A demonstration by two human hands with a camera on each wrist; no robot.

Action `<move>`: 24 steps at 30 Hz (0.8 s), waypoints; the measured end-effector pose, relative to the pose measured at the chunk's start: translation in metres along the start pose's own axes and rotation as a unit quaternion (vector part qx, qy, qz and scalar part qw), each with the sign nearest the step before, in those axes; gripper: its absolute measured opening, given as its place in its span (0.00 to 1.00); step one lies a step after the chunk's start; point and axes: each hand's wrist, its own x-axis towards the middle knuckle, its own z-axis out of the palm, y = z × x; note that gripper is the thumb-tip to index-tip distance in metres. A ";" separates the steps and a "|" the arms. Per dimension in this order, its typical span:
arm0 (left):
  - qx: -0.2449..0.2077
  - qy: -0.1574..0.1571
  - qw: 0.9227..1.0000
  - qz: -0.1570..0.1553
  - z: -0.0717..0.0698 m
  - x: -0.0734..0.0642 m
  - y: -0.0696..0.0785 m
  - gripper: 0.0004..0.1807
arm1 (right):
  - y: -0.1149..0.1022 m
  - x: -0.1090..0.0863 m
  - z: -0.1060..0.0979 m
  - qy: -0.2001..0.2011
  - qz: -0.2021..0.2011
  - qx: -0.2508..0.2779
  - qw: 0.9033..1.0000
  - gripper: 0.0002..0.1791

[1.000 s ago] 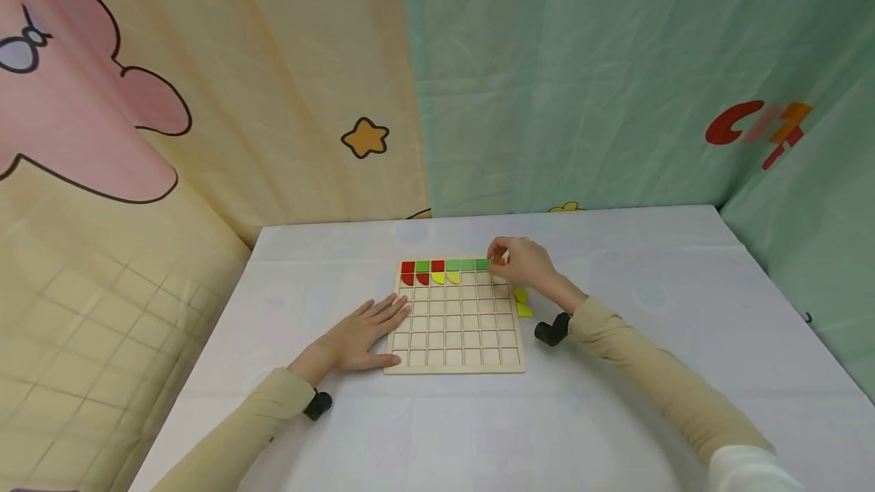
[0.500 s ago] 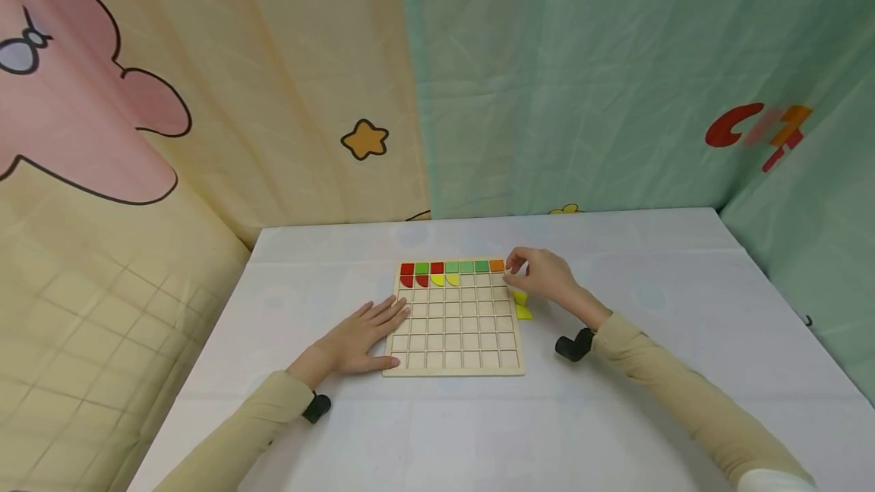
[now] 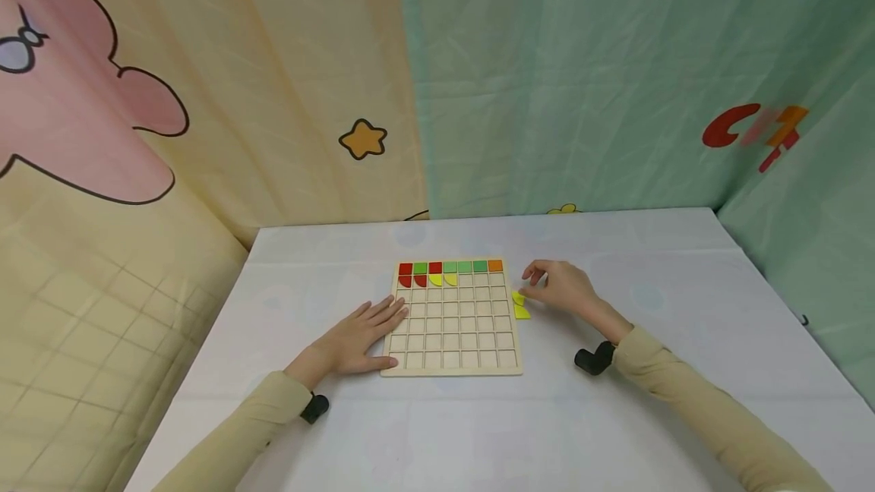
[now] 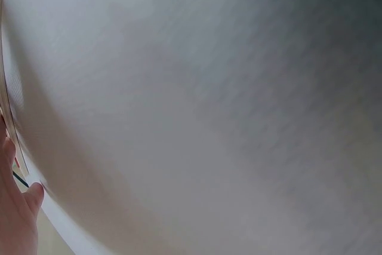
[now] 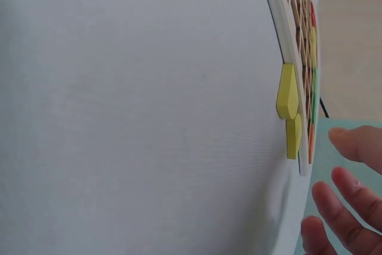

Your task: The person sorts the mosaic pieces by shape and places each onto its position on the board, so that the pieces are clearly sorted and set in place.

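Note:
A wooden grid board (image 3: 451, 342) lies flat on the table. My left hand (image 3: 352, 338) rests spread along its left edge, fingertips and thumb on the frame. Red, green and orange square tiles fill the far row, with an orange tile (image 3: 495, 266) at its right end. Below them, at the left, sit red and yellow quarter-round tiles. Beside the board's right edge lie two yellow pieces, a nearer one (image 3: 522, 312) and a farther one (image 5: 293, 137). My right hand (image 3: 566, 288) hovers just right of them, its fingers loosely bent and holding nothing.
A white cloth covers the table (image 3: 437, 431). Printed curtains (image 3: 581, 97) hang behind and at both sides. Each wrist wears a black camera, such as the right one (image 3: 595, 359). The left wrist view shows mostly pale cloth.
My right hand has let go of the orange tile in the far row's right end. It has moved right and nearer, to beside the yellow pieces. The left hand stays put.

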 end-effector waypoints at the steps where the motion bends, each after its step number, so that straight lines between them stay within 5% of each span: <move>1: 0.001 0.000 1.000 0.000 0.000 0.000 0.000 0.49 | 0.001 -0.001 0.000 -0.002 0.000 0.001 1.000 0.13; 24: 0.002 -0.001 1.000 0.003 0.002 0.001 -0.003 0.49 | 0.005 -0.009 0.007 -0.029 0.008 -0.013 0.999 0.15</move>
